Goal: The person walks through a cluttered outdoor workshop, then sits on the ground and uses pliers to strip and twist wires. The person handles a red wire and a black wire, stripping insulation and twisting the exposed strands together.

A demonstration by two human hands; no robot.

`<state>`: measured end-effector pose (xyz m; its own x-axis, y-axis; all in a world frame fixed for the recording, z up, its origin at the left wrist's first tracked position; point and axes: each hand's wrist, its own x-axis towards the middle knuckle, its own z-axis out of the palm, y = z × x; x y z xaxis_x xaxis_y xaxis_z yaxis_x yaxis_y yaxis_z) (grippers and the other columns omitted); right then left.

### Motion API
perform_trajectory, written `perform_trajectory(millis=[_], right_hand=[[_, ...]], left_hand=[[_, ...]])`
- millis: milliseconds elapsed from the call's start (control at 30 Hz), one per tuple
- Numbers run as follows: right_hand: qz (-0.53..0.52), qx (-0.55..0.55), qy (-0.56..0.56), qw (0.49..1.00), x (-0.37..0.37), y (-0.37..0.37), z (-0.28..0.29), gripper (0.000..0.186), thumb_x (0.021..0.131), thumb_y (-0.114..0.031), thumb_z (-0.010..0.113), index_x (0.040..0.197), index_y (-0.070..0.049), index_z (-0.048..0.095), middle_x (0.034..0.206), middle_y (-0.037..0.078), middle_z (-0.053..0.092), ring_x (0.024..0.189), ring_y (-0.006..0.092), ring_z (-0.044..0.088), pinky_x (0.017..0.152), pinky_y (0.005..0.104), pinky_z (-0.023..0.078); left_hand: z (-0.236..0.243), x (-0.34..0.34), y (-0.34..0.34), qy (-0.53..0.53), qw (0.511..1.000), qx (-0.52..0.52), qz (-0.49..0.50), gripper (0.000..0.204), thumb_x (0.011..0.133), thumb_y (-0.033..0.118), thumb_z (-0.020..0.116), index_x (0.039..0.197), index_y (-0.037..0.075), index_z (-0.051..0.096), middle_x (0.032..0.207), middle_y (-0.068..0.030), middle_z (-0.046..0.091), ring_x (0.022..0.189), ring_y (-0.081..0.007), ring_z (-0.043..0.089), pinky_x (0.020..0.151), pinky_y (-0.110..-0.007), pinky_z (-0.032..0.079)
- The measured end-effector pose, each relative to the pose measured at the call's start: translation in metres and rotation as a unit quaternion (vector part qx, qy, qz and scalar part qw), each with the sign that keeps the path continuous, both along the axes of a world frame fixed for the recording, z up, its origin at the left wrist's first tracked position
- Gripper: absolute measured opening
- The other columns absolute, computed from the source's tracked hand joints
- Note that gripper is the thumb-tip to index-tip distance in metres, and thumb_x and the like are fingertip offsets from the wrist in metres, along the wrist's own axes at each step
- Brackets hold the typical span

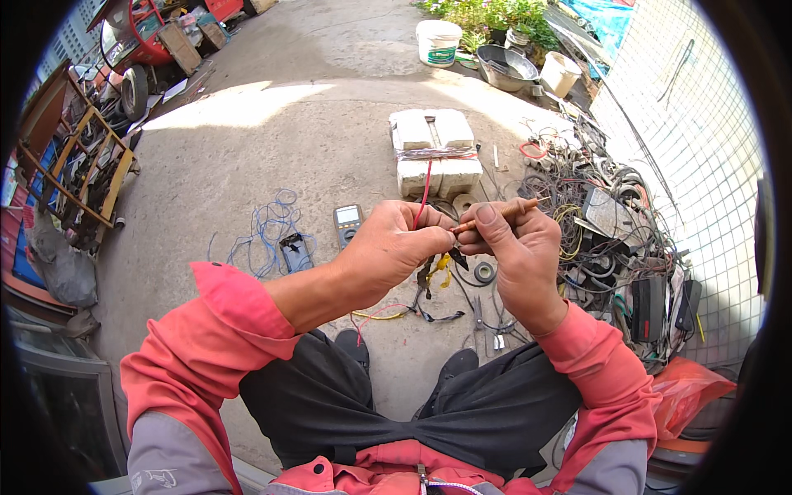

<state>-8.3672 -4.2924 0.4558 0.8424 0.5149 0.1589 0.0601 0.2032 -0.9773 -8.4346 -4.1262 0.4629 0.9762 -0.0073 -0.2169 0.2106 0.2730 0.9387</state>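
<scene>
Left hand [404,246] pinches red wire [426,186], likely light and bendy, best held near its end; right hand [524,260] beside clasps pointed brown rod [520,206].

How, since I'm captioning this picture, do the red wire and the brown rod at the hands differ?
Colour: the wire is bright red; the rod is brown.
Thickness: the wire is thin; the rod is clearly thicker, with a slim tip.
Pose: the wire runs from the left hand toward the white foam block; the rod slants across the right hand, tip pointing up and right.
Shared: both are partly covered by fingers.
</scene>
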Motion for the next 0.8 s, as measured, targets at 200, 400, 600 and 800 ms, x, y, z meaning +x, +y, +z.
perform_trajectory(millis=[200,400,600,800], right_hand=[[0.001,0.012,-0.062,0.998,-0.006,0.004,-0.002,0.015,0.094,-0.011,0.061,0.092,0.004,0.06,0.084,0.012,0.068,0.073,0.013,0.066,0.066,0.0245,0.056],[-0.007,0.004,-0.099,0.995,-0.009,0.005,-0.004,0.014,0.093,-0.01,0.062,0.092,0.003,0.06,0.085,0.01,0.067,0.074,0.0121,0.066,0.067,0.0238,0.055],[-0.01,0.001,-0.105,0.994,-0.009,0.007,-0.006,0.014,0.093,-0.01,0.063,0.092,0.003,0.06,0.085,0.009,0.067,0.073,0.0112,0.066,0.067,0.0233,0.055],[-0.012,-0.005,-0.092,0.996,-0.011,0.007,-0.004,0.014,0.093,-0.01,0.062,0.091,0.004,0.06,0.085,0.009,0.067,0.074,0.0118,0.066,0.067,0.0237,0.055]], left_hand=[[0.003,-0.002,0.001,0.034,0.999,-0.03,0.006,0.013,0.08,0.006,0.06,0.09,-0.001,0.06,0.061,0.0047,0.046,0.047,-0.0025,0.032,0.042,-0.021,0.022],[0.002,-0.001,0.003,0.032,0.999,-0.034,0.001,0.011,0.078,0.003,0.058,0.087,-0.001,0.06,0.06,0.0046,0.045,0.046,-0.0026,0.031,0.041,-0.021,0.021],[-0.001,-0.001,0.002,0.025,0.999,-0.043,0.014,0.01,0.076,0.001,0.058,0.084,-0.002,0.059,0.06,0.0039,0.046,0.046,-0.0029,0.033,0.041,-0.021,0.021],[0.0,-0.001,0.001,0.015,0.999,-0.037,0.015,0.008,0.076,0.002,0.058,0.083,-0.001,0.059,0.06,0.0038,0.046,0.046,-0.0027,0.033,0.041,-0.021,0.022]])
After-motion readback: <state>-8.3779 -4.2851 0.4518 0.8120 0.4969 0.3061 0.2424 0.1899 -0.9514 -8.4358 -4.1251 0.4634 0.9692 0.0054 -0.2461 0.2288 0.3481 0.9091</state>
